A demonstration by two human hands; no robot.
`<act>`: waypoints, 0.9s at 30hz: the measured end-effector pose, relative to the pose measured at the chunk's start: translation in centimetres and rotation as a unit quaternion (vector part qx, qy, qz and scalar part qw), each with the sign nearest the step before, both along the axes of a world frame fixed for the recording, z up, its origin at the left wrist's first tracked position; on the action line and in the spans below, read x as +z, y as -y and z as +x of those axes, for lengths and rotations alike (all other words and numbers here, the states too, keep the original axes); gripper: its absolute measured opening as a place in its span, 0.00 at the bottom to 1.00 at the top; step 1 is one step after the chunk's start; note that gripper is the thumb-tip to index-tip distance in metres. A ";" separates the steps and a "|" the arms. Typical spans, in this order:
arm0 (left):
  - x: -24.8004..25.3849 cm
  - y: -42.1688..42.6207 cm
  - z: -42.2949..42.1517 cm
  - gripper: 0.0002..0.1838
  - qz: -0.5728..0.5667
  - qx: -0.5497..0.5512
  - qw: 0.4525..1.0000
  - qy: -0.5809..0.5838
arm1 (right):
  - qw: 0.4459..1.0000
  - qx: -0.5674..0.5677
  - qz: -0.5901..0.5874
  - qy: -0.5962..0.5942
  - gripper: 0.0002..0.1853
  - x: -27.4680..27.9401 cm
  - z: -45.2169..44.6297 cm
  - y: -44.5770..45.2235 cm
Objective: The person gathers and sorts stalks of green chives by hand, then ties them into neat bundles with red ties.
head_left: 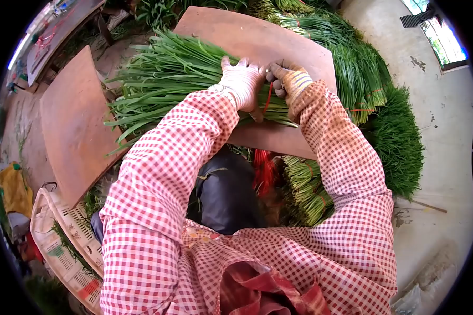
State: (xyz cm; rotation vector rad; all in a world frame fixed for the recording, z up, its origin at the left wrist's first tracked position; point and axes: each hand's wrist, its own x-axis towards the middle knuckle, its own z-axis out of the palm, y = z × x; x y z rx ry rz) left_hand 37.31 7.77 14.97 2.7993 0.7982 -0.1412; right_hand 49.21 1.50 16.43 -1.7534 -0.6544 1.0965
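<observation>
A thick bunch of long, flat green garlic chives point(173, 73) lies across a brown board point(236, 26), its leaf ends fanned out to the left. My left hand point(243, 83), in a pale glove, presses over the bunch and grips it near the stem end. Around the stems just right of that hand runs a red tie point(268, 100). My right hand point(291, 80), gloved with dirty grey fingertips, is closed at the upper end of this tie, pinching it. The cut stem ends partly disappear beneath my right wrist.
Tied green bundles point(352, 68) are stacked along the right of the board. More bundles point(307, 184) sit below it, beside hanging red ties point(264, 170). A second brown board point(73, 126) stands at left, above a white plastic basket point(63, 236). My dark-clad knee point(228, 194) is under the board.
</observation>
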 end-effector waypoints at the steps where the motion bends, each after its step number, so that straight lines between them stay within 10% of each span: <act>1: 0.0 0.2 -0.1 0.59 -0.003 0.000 1.000 -0.004 | 1.000 0.000 -0.003 -0.004 0.06 0.2 -0.6 0.7; 9: 0.2 0.4 0.3 0.60 -0.032 0.031 0.998 -0.054 | 0.981 -0.065 -0.006 -0.183 0.08 0.4 -4.5 8.9; 13: -0.5 0.3 0.1 0.61 -0.018 0.021 0.999 -0.036 | 0.976 0.019 0.130 -0.172 0.09 -11.6 -6.3 13.7; 17: -0.1 0.4 0.1 0.60 -0.022 0.011 0.999 -0.040 | 0.980 0.033 0.018 -0.197 0.08 -8.6 -5.4 11.9; 23: 1.5 0.0 -0.1 0.57 0.041 -0.047 0.997 -0.038 | 0.978 0.163 0.124 0.029 0.12 1.3 -3.0 9.0; 27: 7.6 0.9 -1.6 0.54 0.013 -0.060 0.997 -0.040 | 0.968 0.100 0.219 -0.063 0.11 6.1 -1.0 7.7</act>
